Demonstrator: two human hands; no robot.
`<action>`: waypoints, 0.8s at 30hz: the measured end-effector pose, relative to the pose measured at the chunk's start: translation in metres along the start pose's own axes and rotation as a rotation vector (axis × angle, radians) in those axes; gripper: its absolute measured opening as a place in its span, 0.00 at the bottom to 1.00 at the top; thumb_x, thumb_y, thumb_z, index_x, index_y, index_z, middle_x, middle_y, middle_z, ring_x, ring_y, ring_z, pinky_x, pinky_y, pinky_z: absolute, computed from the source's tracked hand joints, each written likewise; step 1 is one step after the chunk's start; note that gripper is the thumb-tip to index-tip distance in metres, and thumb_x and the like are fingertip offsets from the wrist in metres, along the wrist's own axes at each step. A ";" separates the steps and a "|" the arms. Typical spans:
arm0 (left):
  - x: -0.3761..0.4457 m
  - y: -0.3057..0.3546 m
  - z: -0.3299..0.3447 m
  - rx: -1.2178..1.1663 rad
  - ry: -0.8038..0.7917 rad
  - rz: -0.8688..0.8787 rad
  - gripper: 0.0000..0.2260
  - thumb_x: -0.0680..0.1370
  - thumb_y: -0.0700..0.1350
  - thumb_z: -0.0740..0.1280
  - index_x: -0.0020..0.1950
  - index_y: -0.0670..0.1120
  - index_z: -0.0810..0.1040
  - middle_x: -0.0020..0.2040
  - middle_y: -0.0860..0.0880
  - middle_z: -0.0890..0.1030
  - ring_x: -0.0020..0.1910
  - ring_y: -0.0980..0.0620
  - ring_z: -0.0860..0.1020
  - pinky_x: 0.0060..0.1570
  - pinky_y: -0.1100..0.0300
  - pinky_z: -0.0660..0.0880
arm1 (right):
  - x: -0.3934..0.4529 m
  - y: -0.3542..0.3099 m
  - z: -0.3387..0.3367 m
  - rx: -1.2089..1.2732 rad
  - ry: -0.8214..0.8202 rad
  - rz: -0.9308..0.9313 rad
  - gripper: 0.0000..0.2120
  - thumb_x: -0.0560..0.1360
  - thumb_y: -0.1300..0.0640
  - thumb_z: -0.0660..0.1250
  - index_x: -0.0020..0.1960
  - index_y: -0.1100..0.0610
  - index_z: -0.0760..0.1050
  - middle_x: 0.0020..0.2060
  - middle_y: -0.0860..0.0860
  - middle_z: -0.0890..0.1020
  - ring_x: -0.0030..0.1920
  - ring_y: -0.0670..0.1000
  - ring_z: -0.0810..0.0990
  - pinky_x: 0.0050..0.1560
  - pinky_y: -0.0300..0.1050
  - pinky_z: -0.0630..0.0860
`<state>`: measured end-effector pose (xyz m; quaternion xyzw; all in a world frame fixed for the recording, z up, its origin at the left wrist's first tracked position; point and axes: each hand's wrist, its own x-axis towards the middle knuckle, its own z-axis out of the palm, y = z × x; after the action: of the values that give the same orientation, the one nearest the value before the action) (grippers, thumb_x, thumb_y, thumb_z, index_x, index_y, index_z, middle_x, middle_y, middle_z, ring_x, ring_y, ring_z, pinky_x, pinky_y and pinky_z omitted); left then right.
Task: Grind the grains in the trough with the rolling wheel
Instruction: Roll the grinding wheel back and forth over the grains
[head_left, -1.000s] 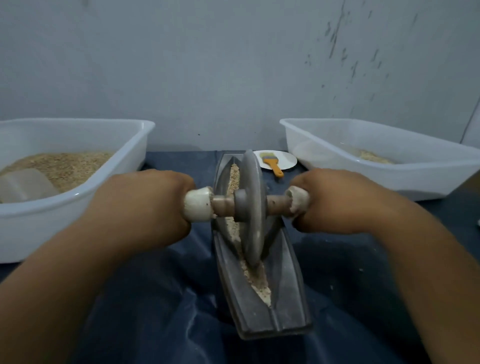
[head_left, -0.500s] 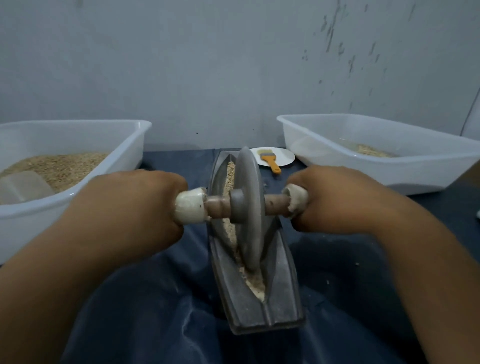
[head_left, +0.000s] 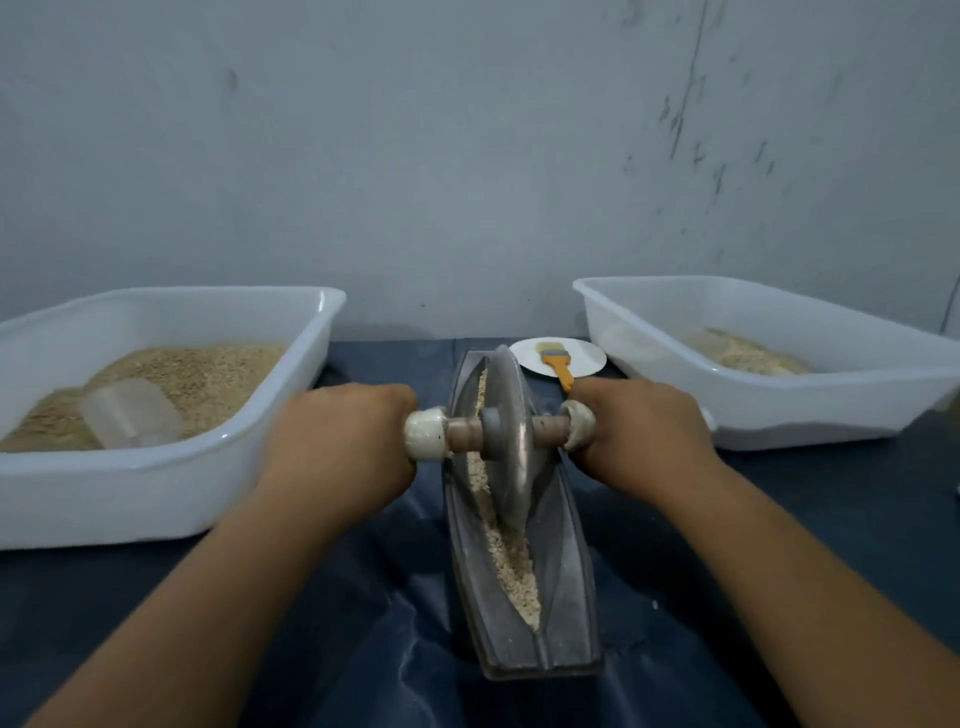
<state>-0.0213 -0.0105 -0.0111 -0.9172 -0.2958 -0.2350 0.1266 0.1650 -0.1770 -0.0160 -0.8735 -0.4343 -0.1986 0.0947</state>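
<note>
A grey boat-shaped trough (head_left: 566, 613) lies lengthwise on the dark cloth in front of me, with pale crushed grains (head_left: 511, 571) along its groove. The grey rolling wheel (head_left: 511, 441) stands on edge in the far half of the groove, its wooden axle sticking out to both sides with white-wrapped ends. My left hand (head_left: 343, 441) grips the left axle handle and my right hand (head_left: 644, 431) grips the right one. The wheel hides the grains beneath it.
A white tub (head_left: 156, 488) at the left holds grain and a clear scoop (head_left: 130, 413). Another white tub (head_left: 831, 415) at the right holds a little ground grain. A white plate (head_left: 587, 356) with an orange-handled brush (head_left: 558, 366) lies behind the trough. A grey wall stands close behind.
Both hands have pushed the wheel away from me along the groove, from the trough's middle toward its far end, and more grains show at the near end.
</note>
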 end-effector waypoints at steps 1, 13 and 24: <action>0.000 0.001 -0.001 0.010 -0.001 0.007 0.09 0.71 0.51 0.67 0.37 0.53 0.67 0.30 0.54 0.70 0.30 0.54 0.69 0.30 0.60 0.62 | 0.000 -0.002 -0.002 -0.002 -0.028 0.012 0.10 0.71 0.49 0.64 0.36 0.46 0.63 0.31 0.43 0.71 0.35 0.51 0.70 0.31 0.44 0.62; -0.046 0.001 -0.056 -0.016 -0.101 0.074 0.07 0.73 0.51 0.65 0.42 0.56 0.66 0.36 0.55 0.72 0.37 0.56 0.72 0.35 0.60 0.62 | -0.046 -0.006 -0.072 -0.035 -0.284 -0.090 0.08 0.68 0.47 0.67 0.39 0.47 0.69 0.36 0.45 0.78 0.38 0.46 0.77 0.32 0.42 0.68; -0.004 0.003 -0.011 -0.050 -0.222 -0.049 0.05 0.73 0.47 0.65 0.47 0.54 0.72 0.42 0.53 0.78 0.42 0.51 0.77 0.43 0.57 0.72 | -0.002 -0.021 -0.035 -0.101 -0.152 -0.023 0.08 0.73 0.52 0.65 0.41 0.47 0.66 0.37 0.46 0.76 0.40 0.52 0.75 0.41 0.45 0.70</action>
<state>-0.0268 -0.0188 -0.0040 -0.9330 -0.3242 -0.1424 0.0645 0.1384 -0.1776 0.0145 -0.8847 -0.4396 -0.1545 0.0150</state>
